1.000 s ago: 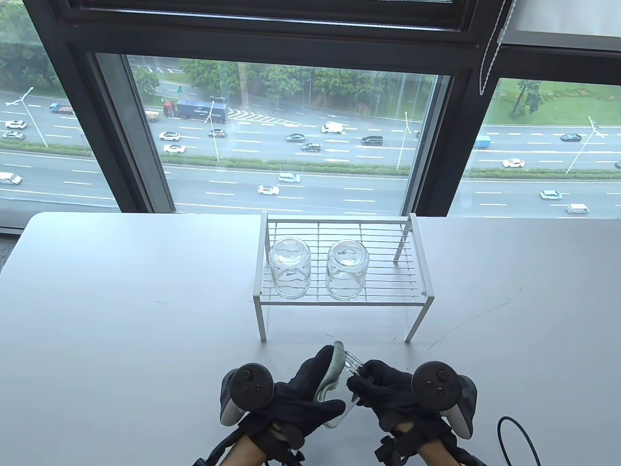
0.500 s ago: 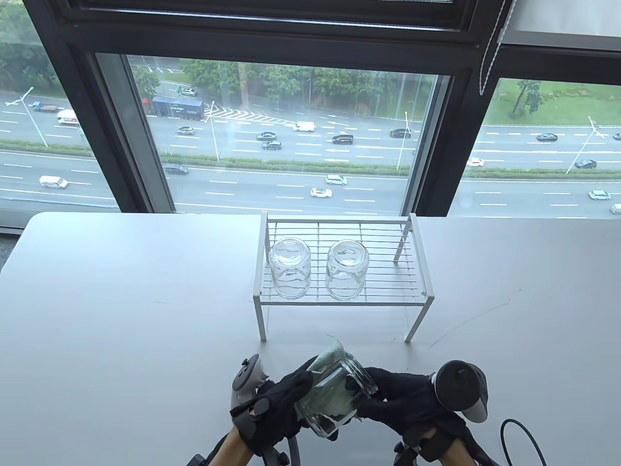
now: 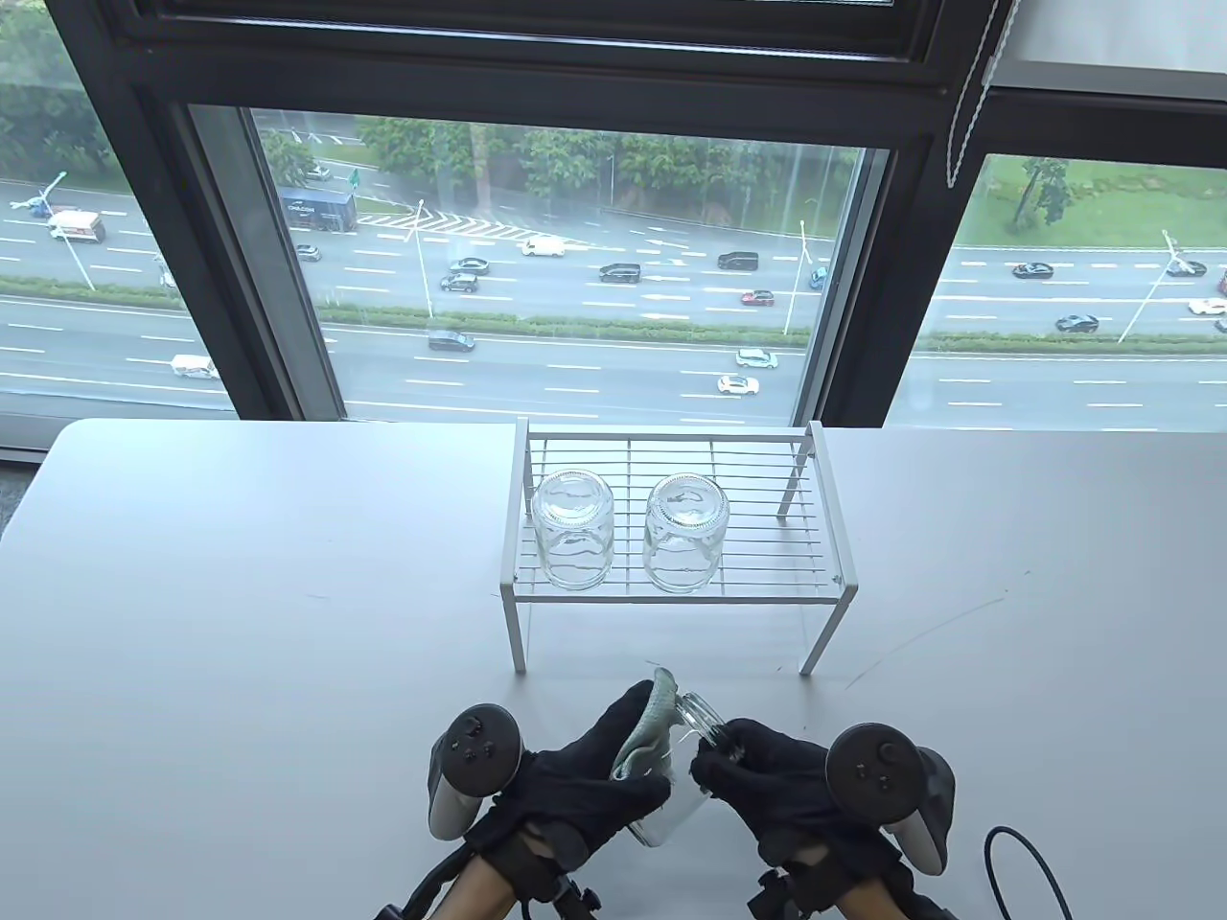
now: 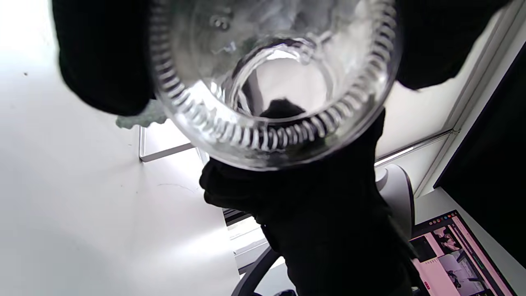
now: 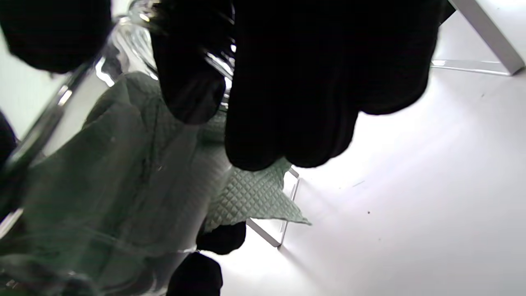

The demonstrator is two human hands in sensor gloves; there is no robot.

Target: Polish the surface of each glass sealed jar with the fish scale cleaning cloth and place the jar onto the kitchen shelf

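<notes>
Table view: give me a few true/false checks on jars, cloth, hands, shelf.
1. Two jars stand upside down on the shelf. True.
2. The third jar rests on the table untouched. False: both hands hold it above the table.
3. The left hand presses the green cloth against the held jar. True.
4. The right hand grips the jar at its mouth end. True.
5. The shelf's right part is full. False: bare wire shows right of the two jars.
</notes>
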